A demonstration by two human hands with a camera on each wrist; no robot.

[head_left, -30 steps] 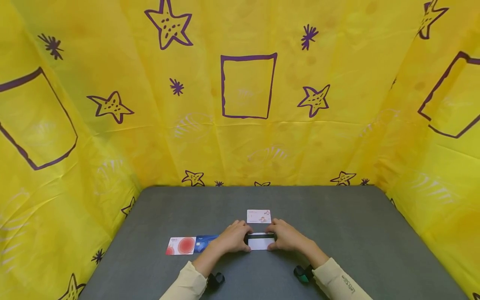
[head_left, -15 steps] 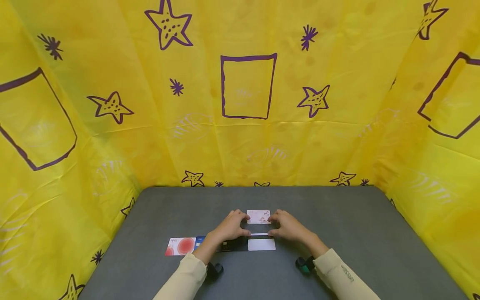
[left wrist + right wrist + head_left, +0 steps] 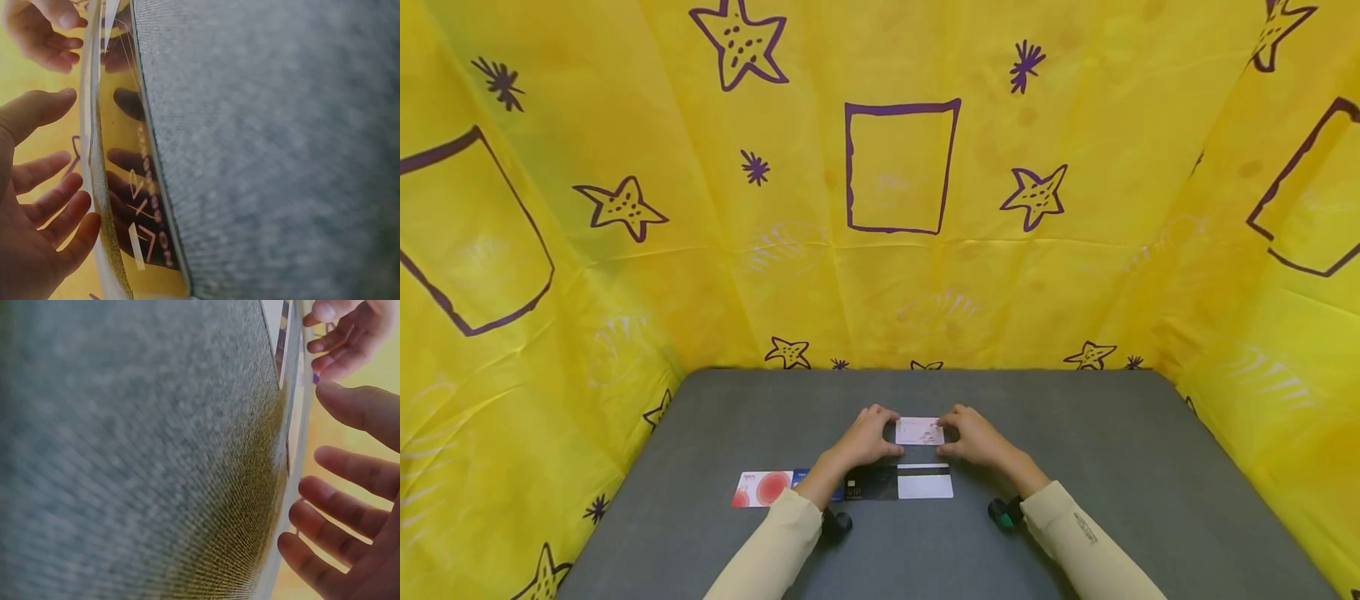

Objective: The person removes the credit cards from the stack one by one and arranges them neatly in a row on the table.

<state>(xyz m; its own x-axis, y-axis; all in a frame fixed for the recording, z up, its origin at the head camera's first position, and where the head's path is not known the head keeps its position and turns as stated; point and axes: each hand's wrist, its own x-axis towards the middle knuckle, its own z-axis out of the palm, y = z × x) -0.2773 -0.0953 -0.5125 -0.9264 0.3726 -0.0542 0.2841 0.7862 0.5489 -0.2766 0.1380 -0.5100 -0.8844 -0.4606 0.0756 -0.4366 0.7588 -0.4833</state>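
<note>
A pale pink and white card lies on the grey table, between my two hands in the head view. My left hand is at its left edge, the index finger by the upper corner and the thumb just below the lower one. Mirroring it, my right hand is at the right edge, fingertips close to or touching the card. Both wrist views show a gap between the thumb and the spread, slightly bent fingers of the left hand, and likewise for the right hand. Neither wrist view settles contact with the card.
Nearer me, cards lie in a row: a white one with red circles, a blue one partly behind the left forearm, a black VIP card and a white card with a dark stripe. Yellow patterned curtains enclose the table.
Both hands have left the white striped card and moved forward to the sides of the pale pink card. The black card has come into view. The cards stay in place.
</note>
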